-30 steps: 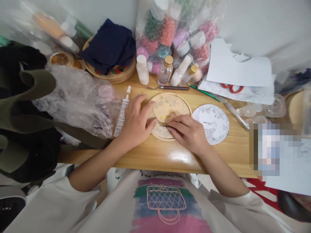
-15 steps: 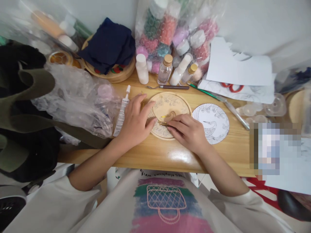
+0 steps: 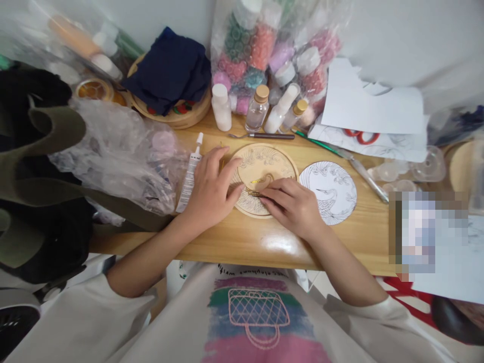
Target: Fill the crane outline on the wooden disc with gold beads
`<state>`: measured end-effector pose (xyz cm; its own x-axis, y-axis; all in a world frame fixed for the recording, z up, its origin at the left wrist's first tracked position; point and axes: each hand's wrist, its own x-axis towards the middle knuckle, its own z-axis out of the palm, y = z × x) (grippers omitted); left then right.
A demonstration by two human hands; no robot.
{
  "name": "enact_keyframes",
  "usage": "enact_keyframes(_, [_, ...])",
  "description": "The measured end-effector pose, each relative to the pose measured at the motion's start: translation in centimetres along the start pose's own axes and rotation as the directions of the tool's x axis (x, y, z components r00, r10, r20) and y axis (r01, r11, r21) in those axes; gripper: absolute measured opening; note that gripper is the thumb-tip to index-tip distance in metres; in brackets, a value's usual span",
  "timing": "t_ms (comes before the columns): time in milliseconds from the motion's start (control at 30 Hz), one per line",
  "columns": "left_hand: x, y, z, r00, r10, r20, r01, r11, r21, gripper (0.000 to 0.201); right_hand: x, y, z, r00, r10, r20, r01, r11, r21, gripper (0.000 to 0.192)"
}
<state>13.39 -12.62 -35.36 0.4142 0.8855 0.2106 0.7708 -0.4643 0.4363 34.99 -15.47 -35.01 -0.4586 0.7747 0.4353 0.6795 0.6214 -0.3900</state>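
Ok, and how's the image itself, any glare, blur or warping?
Head view, front: white glare on the table, below the disc; head view, upper left: the bag looks soft and stretched; head view, right: a blocky mosaic hides part of the scene; head view, centre: the left hand and right hand show no obvious motion blur.
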Motion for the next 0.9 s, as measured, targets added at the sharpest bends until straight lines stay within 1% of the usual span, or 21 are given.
enact_keyframes(300, [-0.03,-0.04,-0.06,1.000,0.008,-0.005,-0.008,1.000,0.010,0.041,0.00,-0.02,-0.01,1.000,0.006,-0.007,-0.006,1.000,-0.005,0.016])
enact_keyframes(467, [-0.03,-0.03,-0.04,1.000,0.010,-0.005,-0.010,1.000,0.011,0.041,-0.07,0.05,0.04,1.000,0.017,0.018,-0.017,1.000,-0.004,0.018])
enact_keyframes(600, [0.01,0.00,-0.07,1.000,-0.003,0.003,0.003,1.000,-0.010,0.041,0.01,0.00,0.05,1.000,0.008,-0.001,-0.008,1.000,0.002,0.016])
enact_keyframes(900, [0.04,0.05,-0.11,1.000,-0.008,0.003,0.008,1.000,-0.016,0.041,-0.01,0.03,0.11,1.000,0.007,0.000,-0.007,1.000,0.010,0.015])
